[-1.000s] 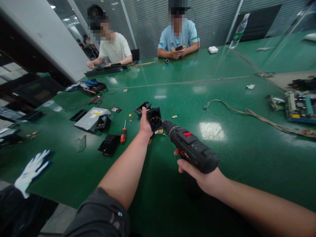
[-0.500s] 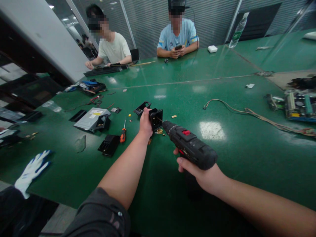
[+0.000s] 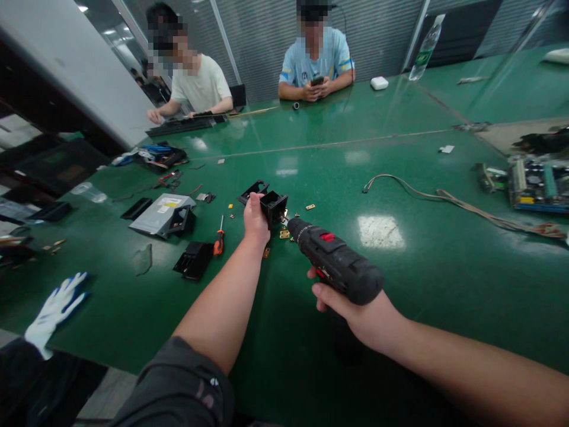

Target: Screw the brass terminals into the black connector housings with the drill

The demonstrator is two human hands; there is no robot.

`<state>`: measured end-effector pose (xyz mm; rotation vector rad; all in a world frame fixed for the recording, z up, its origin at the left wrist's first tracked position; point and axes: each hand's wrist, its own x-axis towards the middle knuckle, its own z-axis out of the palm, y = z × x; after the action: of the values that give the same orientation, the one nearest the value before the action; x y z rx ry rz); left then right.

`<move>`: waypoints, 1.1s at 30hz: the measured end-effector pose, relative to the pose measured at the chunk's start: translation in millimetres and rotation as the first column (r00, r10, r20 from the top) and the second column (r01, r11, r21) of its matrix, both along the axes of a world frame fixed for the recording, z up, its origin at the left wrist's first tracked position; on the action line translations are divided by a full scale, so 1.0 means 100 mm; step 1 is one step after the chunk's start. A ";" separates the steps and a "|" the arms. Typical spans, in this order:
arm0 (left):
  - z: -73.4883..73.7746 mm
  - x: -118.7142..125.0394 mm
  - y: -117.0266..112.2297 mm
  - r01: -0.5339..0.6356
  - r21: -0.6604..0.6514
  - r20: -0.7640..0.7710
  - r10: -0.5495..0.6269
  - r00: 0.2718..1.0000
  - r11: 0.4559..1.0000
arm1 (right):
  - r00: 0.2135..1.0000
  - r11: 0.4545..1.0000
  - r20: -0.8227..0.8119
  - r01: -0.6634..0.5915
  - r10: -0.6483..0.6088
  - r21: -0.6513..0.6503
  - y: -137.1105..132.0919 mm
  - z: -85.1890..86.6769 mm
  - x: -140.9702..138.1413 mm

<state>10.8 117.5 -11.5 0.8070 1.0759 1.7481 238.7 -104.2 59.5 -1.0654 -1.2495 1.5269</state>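
Note:
My left hand (image 3: 256,220) is closed round a black plastic housing (image 3: 274,204), its open side turned to the right. In my right hand (image 3: 351,305) is a black cordless drill (image 3: 335,258) with red switches, gripped by its handle. The drill's chuck points left at the housing, and the bit tip is at or just inside its opening; contact is not clear. Small brass plates (image 3: 284,234) lie on the green table under the housing, and another brass plate (image 3: 310,207) sits to the right. Just behind my left hand is a second black plastic part (image 3: 253,191).
To the left lie an orange screwdriver (image 3: 218,243), a black plastic box (image 3: 193,261), a grey metal drive (image 3: 155,214) and a white glove (image 3: 56,311). On the right are a cable (image 3: 444,197) and a circuit board (image 3: 540,184). Two people sit across the table.
The housing in my left hand has tilted, so its opening faces more to the right and down. The drill still points at it. The whole view has shifted slightly.

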 end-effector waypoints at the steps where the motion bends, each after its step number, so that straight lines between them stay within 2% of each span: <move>1: 0.00 0.00 0.00 -0.001 -0.011 0.003 0.001 1.000 1.000 | 1.000 1.000 0.019 0.009 -0.010 0.029 -0.01 -0.01 0.00; 5: 0.01 -0.01 0.01 0.047 -0.043 0.051 -0.045 0.998 0.998 | 0.997 0.996 0.067 0.020 -0.026 0.090 -0.02 0.01 0.01; 11: 0.10 -0.01 -0.01 0.165 -0.156 0.187 -0.135 0.973 0.974 | 0.999 0.998 0.042 -0.015 0.013 0.062 0.00 0.01 0.03; 16: 0.18 0.00 -0.08 0.290 -0.189 0.209 -0.250 0.945 0.938 | 0.999 0.995 0.024 -0.036 0.034 0.091 -0.01 -0.08 0.03; 22: 0.14 -0.02 -0.06 0.369 -0.211 0.217 -0.324 0.921 0.905 | 0.998 0.996 0.043 -0.051 0.048 0.077 -0.01 -0.11 0.03; 29: 0.14 -0.02 -0.07 0.378 -0.225 0.231 -0.328 0.916 0.898 | 0.998 0.998 0.049 -0.039 0.036 0.054 0.01 -0.05 0.02; 33: 0.14 -0.01 -0.08 0.377 -0.206 0.217 -0.334 0.917 0.903 | 0.999 0.999 0.005 -0.039 0.039 -0.004 0.02 0.00 0.00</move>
<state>9.8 109.6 2.1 0.6344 0.9327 1.3199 239.0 -102.4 59.6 -1.0533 -1.2782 1.5573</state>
